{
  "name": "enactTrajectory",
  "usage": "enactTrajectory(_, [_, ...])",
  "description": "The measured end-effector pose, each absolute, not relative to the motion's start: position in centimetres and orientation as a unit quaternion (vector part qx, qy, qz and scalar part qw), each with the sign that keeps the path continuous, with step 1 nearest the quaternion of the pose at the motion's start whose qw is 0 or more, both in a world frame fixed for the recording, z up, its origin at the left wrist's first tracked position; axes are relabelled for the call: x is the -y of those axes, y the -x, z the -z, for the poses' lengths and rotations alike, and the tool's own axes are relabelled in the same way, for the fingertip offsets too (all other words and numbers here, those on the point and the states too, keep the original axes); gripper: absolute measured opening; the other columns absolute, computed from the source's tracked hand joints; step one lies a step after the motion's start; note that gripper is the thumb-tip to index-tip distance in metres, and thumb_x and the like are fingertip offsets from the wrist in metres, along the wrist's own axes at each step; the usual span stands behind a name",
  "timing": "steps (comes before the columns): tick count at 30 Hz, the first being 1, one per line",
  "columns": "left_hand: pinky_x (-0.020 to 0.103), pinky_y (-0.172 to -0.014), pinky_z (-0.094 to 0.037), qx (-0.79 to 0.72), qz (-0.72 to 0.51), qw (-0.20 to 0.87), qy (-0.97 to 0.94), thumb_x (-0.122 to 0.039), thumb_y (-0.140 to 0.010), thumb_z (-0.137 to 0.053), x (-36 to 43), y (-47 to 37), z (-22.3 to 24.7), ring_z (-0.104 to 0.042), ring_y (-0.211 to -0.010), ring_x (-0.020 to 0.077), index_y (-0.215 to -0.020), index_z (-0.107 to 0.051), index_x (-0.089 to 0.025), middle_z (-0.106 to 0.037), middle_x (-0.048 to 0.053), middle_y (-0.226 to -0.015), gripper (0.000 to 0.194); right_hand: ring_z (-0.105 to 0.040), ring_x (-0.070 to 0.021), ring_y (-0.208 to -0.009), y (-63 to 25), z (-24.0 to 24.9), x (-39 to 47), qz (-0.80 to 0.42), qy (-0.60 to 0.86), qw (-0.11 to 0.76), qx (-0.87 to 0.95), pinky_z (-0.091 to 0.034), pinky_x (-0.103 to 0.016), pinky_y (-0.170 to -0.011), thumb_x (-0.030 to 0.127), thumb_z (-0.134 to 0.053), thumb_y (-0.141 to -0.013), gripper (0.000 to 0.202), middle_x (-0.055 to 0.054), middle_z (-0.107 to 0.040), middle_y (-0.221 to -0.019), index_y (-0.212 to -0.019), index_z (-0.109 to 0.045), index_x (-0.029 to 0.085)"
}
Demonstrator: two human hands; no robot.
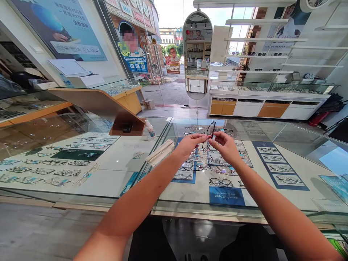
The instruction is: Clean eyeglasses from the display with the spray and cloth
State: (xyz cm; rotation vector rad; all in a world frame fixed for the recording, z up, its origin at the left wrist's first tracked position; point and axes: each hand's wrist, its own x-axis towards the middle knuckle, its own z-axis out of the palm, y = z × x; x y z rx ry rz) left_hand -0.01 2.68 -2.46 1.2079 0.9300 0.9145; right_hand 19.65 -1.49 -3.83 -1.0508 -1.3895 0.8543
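Note:
Over the glass display counter [190, 203], both hands meet on one pair of dark-framed eyeglasses [212, 127]. My left hand [190, 143] is closed, its fingertips pinching the glasses from the left side. From the right, my right hand [223, 142] grips the same frame between thumb and fingers. The glasses are turned edge-on, so their lenses are hard to make out. Beneath the hands, more eyeglasses [221, 182] lie in rows, some on blue display cards [227, 195]. A folded pale cloth [160, 152] rests on the glass left of my left forearm.
A small spray bottle [150, 129] stands near a brown wooden stand [126, 121] on the left counter. Farther right in the case is a blue tray [281, 165] with several frames. An oval mirror [198, 54] and wall shelves [258, 39] are beyond the counter.

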Motion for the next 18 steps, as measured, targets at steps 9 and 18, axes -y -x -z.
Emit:
enactTrajectory(9, [0.041,-0.095,-0.042,-0.358,-0.435,0.647,-0.513,-0.052,-0.067,-0.098,-2.9,-0.2,2.4,-0.066,-0.118,0.0297,-0.090,-0.087,-0.024,-0.084,0.008,-0.115,0.038,-0.063,-0.0212,-0.085,-20.0,2.7,1.8,-0.392,0.437,0.562,0.582,-0.056,-0.038,-0.084,0.056,-0.091,-0.074,0.053,-0.002,-0.069,-0.089,-0.109,-0.071,0.023])
enactTrajectory(18, [0.038,-0.100,-0.046,-0.281,-0.401,0.692,-0.530,-0.041,-0.067,-0.097,-3.8,1.5,0.8,-0.071,-0.115,0.0258,-0.079,-0.080,-0.020,-0.084,0.009,-0.106,0.030,-0.068,-0.0233,-0.101,-21.7,1.8,1.4,-0.445,0.394,0.571,0.566,-0.053,-0.039,-0.097,0.034,-0.081,-0.078,0.031,-0.003,-0.074,-0.105,-0.107,-0.076,0.025])
